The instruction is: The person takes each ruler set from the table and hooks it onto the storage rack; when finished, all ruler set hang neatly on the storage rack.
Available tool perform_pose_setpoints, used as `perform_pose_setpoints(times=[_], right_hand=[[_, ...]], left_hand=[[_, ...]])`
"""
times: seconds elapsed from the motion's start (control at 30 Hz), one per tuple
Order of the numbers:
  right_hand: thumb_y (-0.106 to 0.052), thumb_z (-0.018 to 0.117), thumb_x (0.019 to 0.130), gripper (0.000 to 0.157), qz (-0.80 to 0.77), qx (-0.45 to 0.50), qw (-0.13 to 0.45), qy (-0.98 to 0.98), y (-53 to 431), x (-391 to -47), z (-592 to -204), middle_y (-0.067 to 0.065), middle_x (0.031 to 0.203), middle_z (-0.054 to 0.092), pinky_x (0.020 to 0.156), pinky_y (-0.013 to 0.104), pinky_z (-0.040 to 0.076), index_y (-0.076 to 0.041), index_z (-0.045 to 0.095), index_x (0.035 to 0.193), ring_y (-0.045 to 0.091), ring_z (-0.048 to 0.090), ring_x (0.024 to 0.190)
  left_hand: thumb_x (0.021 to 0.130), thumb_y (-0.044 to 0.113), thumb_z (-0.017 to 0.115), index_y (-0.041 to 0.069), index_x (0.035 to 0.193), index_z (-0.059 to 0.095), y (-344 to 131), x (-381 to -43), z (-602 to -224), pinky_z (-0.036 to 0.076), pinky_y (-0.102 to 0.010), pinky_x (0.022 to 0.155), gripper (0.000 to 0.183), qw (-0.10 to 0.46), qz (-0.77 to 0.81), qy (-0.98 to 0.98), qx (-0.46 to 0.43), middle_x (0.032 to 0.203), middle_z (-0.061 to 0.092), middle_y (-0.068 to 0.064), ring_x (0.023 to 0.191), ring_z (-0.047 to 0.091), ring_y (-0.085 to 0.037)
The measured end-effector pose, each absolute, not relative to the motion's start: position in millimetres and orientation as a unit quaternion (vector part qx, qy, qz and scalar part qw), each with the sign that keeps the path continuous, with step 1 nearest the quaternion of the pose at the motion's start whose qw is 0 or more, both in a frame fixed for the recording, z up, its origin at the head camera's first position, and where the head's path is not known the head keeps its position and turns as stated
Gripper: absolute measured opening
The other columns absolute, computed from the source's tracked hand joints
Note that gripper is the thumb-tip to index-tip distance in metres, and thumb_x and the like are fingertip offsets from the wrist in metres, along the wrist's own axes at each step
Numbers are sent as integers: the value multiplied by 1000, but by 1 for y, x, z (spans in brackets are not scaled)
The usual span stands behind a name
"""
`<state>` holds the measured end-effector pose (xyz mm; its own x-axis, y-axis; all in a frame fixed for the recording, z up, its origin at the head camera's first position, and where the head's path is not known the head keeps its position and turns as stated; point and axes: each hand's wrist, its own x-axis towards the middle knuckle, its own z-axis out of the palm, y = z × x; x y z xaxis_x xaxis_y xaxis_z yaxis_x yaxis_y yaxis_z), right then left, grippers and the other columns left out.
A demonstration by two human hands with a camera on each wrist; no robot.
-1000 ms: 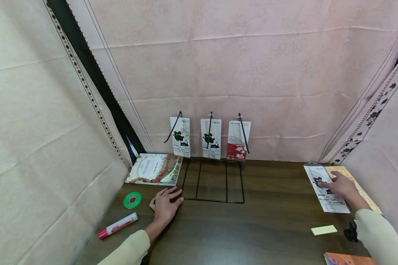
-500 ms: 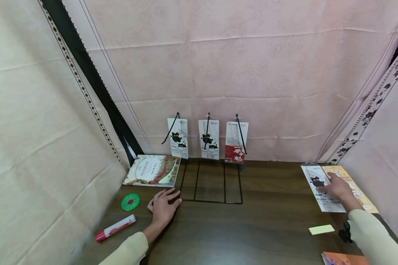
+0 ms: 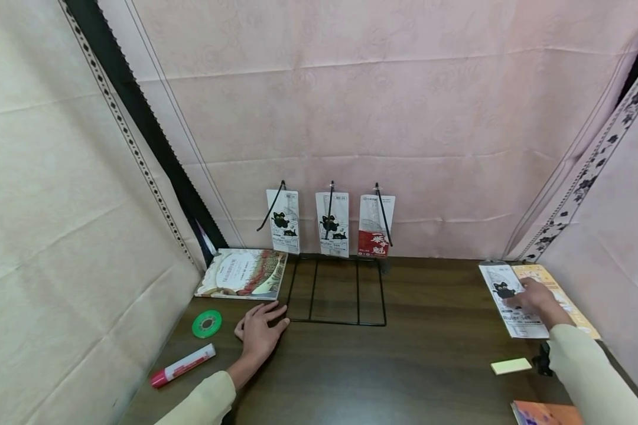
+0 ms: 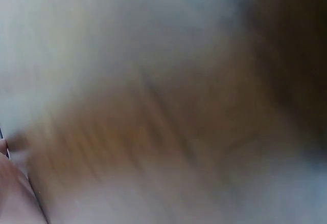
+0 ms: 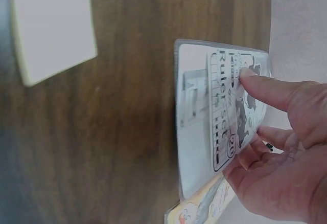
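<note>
My right hand (image 3: 537, 300) pinches a ruler set packet (image 5: 225, 106), white with a black cat print. The thumb lies on its printed front, and the fingers curl at its far long edge. A yellow packet (image 3: 569, 301) lies beside it, partly covered by the hand. My left hand (image 3: 260, 334) rests with spread, relaxed fingers at the front left corner of a black wire rack (image 3: 329, 322). Three packets hang on the rack's hooks: a left cat packet (image 3: 284, 221), a middle cat packet (image 3: 333, 227) and a red and white packet (image 3: 373, 243). The left wrist view is mostly blurred.
Left of the rack lie a picture-covered book (image 3: 244, 273), a green tape roll (image 3: 207, 324) and a glue stick (image 3: 183, 366) with a red cap. A pale yellow sticky-note pad (image 3: 511, 366) and an orange booklet (image 3: 547, 413) lie near my right forearm. Cloth walls enclose the table.
The head view has shifted slightly. My right fingers have drawn in from the yellow packet to the ruler set's right edge. My left hand stays at the rack corner.
</note>
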<state>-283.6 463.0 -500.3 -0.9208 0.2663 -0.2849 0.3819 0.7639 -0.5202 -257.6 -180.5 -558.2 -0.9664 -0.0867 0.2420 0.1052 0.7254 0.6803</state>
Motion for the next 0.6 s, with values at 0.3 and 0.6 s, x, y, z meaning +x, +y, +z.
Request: perform_pose_setpoints(times=[0.3,0.6], right_hand=[[-25,75,79,96,-294,166,126,933,464,-291,-501,45,132,25,99,60,35,18,15,140,52,38,114],[-22,73,80,93,-270,139,119,945,461,-295,-496,44,135,25,100,60,36,17,14,141,54,38,117]], left_hand=[[83,32,75,28,118,71,-182,-258,-561,8,-60,102,35,127,-365,-922,-3,136,60,6,139,36,-29],[83,31,75,27,118,71,-182,-259,-560,8,-61,101,35,136,-367,-920,-9,136,60,4,138,36,-30]])
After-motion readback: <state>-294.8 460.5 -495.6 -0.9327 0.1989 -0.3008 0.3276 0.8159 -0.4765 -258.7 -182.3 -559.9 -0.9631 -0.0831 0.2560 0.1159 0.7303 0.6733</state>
